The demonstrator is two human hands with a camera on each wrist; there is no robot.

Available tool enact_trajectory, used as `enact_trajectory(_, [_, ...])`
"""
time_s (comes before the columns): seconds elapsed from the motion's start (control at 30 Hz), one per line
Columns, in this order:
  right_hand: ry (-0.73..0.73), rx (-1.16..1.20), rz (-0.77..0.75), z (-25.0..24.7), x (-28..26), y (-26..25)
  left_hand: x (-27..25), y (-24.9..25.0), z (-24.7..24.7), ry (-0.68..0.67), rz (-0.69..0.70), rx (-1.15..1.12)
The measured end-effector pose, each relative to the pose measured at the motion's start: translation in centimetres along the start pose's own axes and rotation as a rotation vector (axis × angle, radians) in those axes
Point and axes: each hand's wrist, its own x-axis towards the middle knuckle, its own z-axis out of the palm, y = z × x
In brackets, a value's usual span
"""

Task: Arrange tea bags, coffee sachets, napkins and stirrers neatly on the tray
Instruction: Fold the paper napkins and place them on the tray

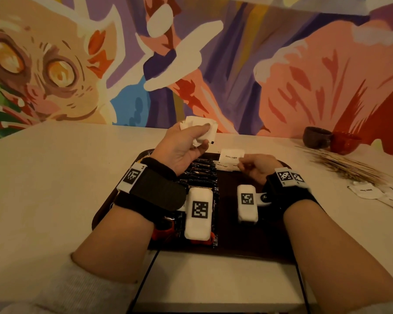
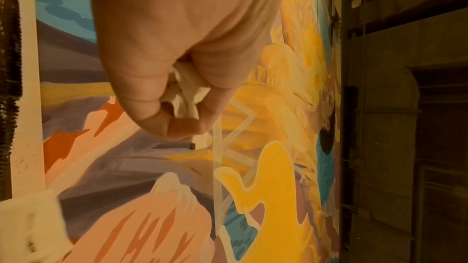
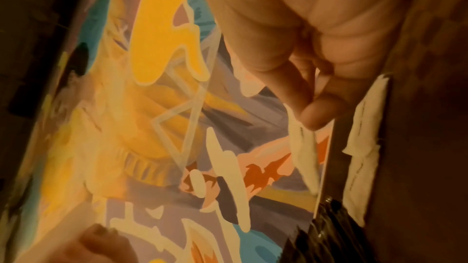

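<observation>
A dark brown tray lies on the table in front of me. A row of black coffee sachets fills its left half. My left hand is raised over the tray's far edge and grips a bunch of white sachets; the same sachets show between thumb and fingers in the left wrist view. My right hand pinches one white sugar sachet just above other white sachets lying at the tray's far middle. The held sachet and the lying ones appear in the right wrist view.
A pile of wooden stirrers lies on the table to the right. More white sachets sit by them. Two dark bowls stand at the back right, against a painted wall. The table's front edge is near my forearms.
</observation>
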Motion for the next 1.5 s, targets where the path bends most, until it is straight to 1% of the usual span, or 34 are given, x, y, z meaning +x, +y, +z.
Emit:
enact_trajectory(0.07, [0.016, -0.052, 0.022, 0.1, 0.3, 0.3, 0.0, 0.1, 0.0, -0.008, 0.002, -0.010])
enact_trajectory(0.17, [-0.011, -0.121, 0.047, 0.3, 0.4, 0.5, -0.2, 0.2, 0.0, -0.017, -0.003, -0.007])
enact_trajectory(0.37, [-0.036, -0.166, 0.108, 0.4, 0.3, 0.5, -0.3, 0.1, 0.2, -0.028, -0.016, 0.010])
enact_trajectory(0.53, [-0.029, -0.311, 0.146, 0.3, 0.7, 0.5, -0.4, 0.1, 0.2, -0.036, -0.035, 0.016])
enact_trajectory(0.6, [-0.045, -0.363, 0.128, 0.3, 0.7, 0.6, -0.5, 0.1, 0.3, -0.037, -0.037, 0.022])
enact_trajectory(0.67, [-0.069, -0.363, 0.096, 0.3, 0.7, 0.7, -0.6, 0.1, 0.3, -0.040, -0.037, 0.025])
enact_trajectory(0.77, [-0.093, -0.331, 0.095, 0.2, 0.9, 0.9, -0.7, 0.1, 0.4, -0.037, -0.037, 0.022])
enact_trajectory(1.03, [-0.011, -0.305, 0.127, -0.1, 1.3, 0.6, -0.4, 0.1, 0.3, -0.028, -0.046, -0.049])
enact_trajectory(1.1, [0.020, -0.307, 0.085, -0.1, 1.2, 0.4, -0.3, 0.2, 0.2, -0.041, -0.047, -0.065])
enact_trajectory(1.17, [0.018, -0.223, 0.017, 0.0, 0.7, 0.1, -0.3, 0.2, 0.2, -0.045, -0.051, -0.081])
enact_trajectory(1.23, [-0.053, -0.140, -0.063, 0.4, -0.4, -0.5, -0.3, 0.3, 0.1, -0.051, -0.052, -0.098])
enact_trajectory(1.37, [-0.326, -0.134, -0.295, 1.0, -3.6, -2.4, -0.2, 0.2, 0.0, -0.075, -0.047, -0.058])
enact_trajectory(1.43, [-0.441, -0.126, -0.344, 1.2, -4.9, -3.0, -0.3, 0.1, 0.0, -0.101, -0.040, -0.020])
enact_trajectory(1.5, [-0.523, -0.126, -0.363, 1.5, -5.9, -3.1, -0.3, 0.0, 0.1, -0.116, -0.028, 0.030])
